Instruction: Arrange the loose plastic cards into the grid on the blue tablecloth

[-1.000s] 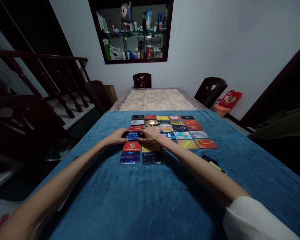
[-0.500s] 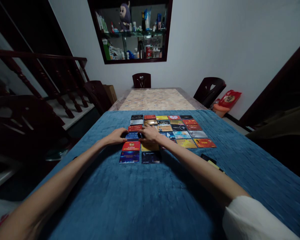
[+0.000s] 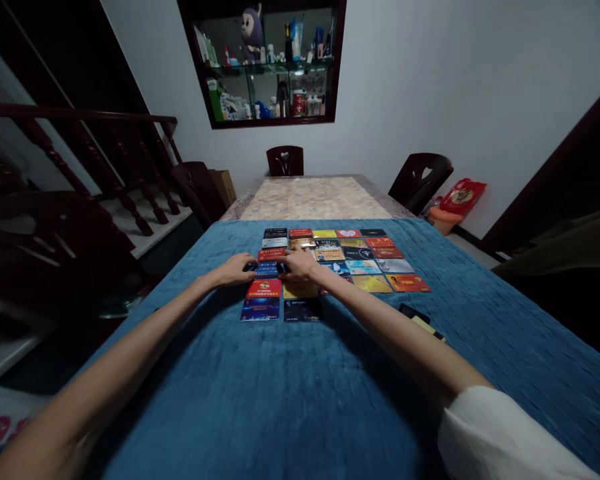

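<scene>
Several coloured cards lie in a grid point(image 3: 360, 257) on a blue cloth point(image 3: 300, 393). My left hand point(image 3: 236, 269) and my right hand point(image 3: 299, 265) both rest on a blue card point(image 3: 267, 269) in the left column, fingertips pinching its two short ends. Just below it lie a red card point(image 3: 263, 288) and a yellow card point(image 3: 301, 291). Nearest me sit a blue card point(image 3: 260, 309) and a dark card point(image 3: 303, 311). My right forearm hides part of the grid's lower middle.
A few dark and yellow cards point(image 3: 423, 320) lie apart to the right of my arm. Beyond the cloth the patterned tabletop point(image 3: 313, 197) runs to dark chairs point(image 3: 285, 160). A stair rail point(image 3: 80, 113) stands on the left, a wall cabinet point(image 3: 267, 60) behind.
Both hands stay on the same blue card. The view has shifted slightly, nothing else has visibly moved.
</scene>
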`<state>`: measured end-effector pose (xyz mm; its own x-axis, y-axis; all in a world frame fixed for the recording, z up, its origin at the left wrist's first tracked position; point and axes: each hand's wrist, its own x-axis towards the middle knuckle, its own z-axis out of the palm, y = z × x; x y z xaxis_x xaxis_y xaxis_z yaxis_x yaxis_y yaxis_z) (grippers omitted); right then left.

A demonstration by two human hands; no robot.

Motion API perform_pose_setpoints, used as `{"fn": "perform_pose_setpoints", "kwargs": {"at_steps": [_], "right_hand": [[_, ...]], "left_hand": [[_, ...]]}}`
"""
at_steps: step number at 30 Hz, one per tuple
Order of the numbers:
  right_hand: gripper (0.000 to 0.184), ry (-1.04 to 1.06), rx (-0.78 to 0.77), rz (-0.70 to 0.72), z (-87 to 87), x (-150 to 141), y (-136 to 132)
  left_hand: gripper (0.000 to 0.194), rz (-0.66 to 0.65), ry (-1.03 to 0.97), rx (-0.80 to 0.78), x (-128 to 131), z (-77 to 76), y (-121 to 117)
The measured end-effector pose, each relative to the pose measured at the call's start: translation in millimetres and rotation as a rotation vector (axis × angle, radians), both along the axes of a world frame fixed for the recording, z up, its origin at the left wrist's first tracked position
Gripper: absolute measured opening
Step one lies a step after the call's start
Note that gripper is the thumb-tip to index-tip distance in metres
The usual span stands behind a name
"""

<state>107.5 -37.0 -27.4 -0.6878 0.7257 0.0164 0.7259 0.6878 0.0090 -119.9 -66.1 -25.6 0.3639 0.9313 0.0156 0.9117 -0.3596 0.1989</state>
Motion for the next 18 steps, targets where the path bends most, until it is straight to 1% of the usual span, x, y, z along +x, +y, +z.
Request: {"fn": "perform_pose_setpoints", "kwargs": {"at_steps": [6,10,13,16,18], "right_hand": [[0.048,0.025,0.015,0.008,-1.1,6,2],[0.045,0.041,0.041,0.005,-1.2,13,-1],[0.044,0.055,0.065,0.009,-0.4,24,-8],[0.042,0.079,0.093,0.026,-0.3,42,-18],[0.039,0.102,0.117,0.043,-0.9,55,-23]], "left_hand": [[0.046,-0.001,0.049,0.024,-8,17.3,-10],[0.046,0.019,0.101,0.019,-14,26.4,-24],[0.045,0.05,0.146,0.047,-20,30.7,-46],[0.046,0.12,0.216,0.113,-30,31.0,-80],[0.048,0.198,0.239,0.145,-38,28.5,-104]]}}
